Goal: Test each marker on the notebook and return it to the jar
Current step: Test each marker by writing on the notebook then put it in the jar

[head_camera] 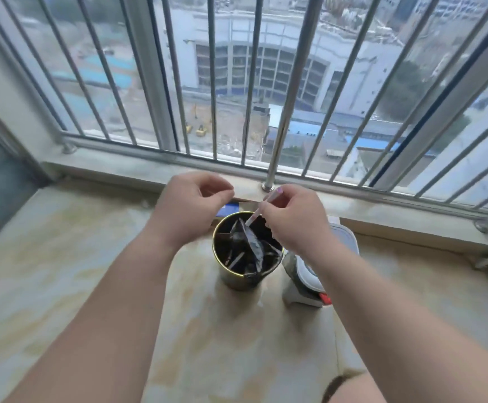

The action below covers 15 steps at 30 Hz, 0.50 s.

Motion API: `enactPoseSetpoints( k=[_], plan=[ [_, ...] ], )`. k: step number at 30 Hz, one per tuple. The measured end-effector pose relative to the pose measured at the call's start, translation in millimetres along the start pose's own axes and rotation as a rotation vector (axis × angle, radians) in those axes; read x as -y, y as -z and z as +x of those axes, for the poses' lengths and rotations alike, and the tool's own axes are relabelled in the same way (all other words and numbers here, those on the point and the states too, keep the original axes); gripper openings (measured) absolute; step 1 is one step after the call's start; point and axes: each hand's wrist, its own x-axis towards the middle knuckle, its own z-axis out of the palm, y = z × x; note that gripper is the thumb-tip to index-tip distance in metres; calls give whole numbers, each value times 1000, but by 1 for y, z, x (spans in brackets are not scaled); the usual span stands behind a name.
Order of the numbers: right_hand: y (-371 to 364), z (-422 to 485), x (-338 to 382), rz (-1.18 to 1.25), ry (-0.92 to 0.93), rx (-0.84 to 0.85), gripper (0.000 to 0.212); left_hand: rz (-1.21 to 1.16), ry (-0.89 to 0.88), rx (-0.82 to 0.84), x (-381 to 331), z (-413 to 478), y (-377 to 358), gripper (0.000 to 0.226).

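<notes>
One slim pale marker with a lilac end is pinched in the right hand, angled tip-down into the dark, gold-rimmed cylindrical jar, likely for its return. The left hand hovers alongside, fingers loosely curled, seemingly empty.

Dark round metal jar with the gold rim is sitting crammed with clutter, the right hand slanting a white lilac-ended marker across its mouth. White lidded plastic container is crowding three o'clock, just beside. Blue notebook and steel window bars are closing twelve. Beige stone ledge is lying open six to nine.
</notes>
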Motion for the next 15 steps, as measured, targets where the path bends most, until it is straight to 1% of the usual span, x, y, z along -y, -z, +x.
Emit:
enactPoseSetpoints(
  k=[2,3,5,7,10,15],
  plan=[
    [-10,14,-4,-57,1,32,8,-12,38,9,8,1,-2,18],
    [-16,21,-7,-86,-2,56,8,-10,55,7,12,2,-2,17],
    [-20,29,-13,-133,-17,79,19,0,73,8,18,5,-5,16],
    [-19,33,-19,-134,-34,63,22,9,85,9,22,7,-9,17],
    [-13,31,-23,-125,-40,43,12,30,87,22,21,6,-18,18],
    [7,15,-13,-166,3,44,10,34,45,24,4,-1,-27,16]
  ],
)
